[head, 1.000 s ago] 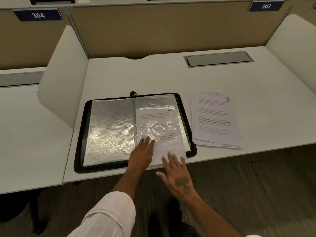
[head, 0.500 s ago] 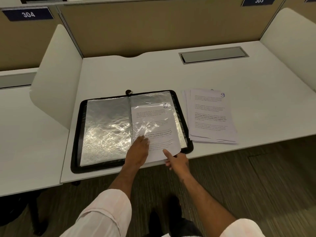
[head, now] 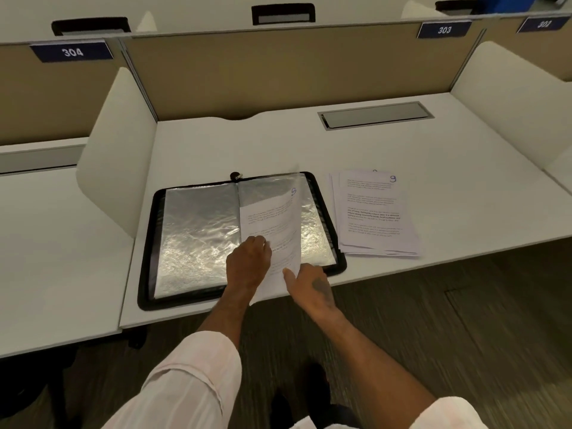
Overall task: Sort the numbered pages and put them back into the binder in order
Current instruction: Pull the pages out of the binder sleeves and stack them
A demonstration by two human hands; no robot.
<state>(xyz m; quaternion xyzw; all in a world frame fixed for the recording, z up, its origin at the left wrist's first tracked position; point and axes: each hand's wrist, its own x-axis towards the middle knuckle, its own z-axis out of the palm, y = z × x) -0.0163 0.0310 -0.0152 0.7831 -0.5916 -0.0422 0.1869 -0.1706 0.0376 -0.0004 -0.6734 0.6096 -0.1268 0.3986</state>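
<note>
Head view: the binder (head: 151, 243) lay open on the tabletop (head: 278, 144). The left hand (head: 247, 264) bore curled fingers (head: 258, 243) on the half-sleeved page (head: 272, 218), likely steadying it, grip unclear; the right hand (head: 312, 286) pinched its lower edge, apparently to feed it in.

A shared study hall or open office is shown, laid out as numbered carrels. Each white tabletop (head: 387, 150) is fenced by a tan back partition (head: 278, 72) and curved white side dividers (head: 120, 144), and blue number plates (head: 71, 52) reading 304, 303 and 302 are fixed along the top. A cable hatch (head: 376, 114) is set into the surface, and grey carpet (head: 448, 320) is laid underfoot.
</note>
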